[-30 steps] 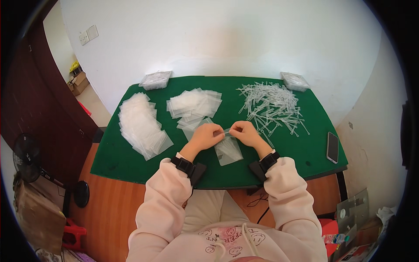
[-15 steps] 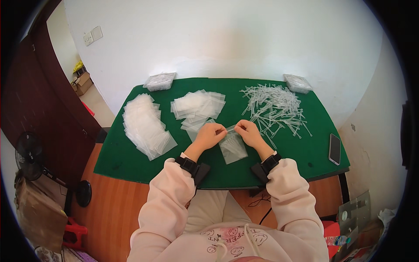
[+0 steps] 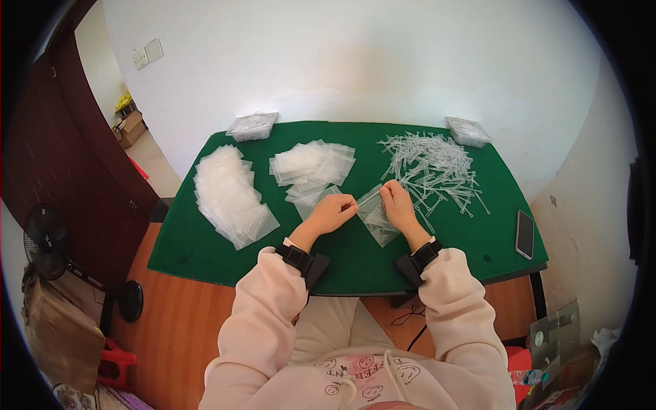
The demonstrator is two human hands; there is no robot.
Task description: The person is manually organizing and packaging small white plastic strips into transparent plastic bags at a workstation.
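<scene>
Though askew, clear bag (image 3: pixel 377 220) in right hand (image 3: pixel 399 207)

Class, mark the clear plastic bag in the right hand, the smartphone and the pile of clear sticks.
Clear plastic bag (image 3: pixel 377 221): head view, middle.
Smartphone (image 3: pixel 525 234): head view, dark screen.
Pile of clear sticks (image 3: pixel 430 162): head view, heap's middle.

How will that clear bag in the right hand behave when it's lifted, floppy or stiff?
The clear bag will probably be floppy, since its film looks thin and see-through. It's likely light: only slender clear pieces seem to show inside. Its lower end may sag, as the right hand pinches it near the top.
</scene>
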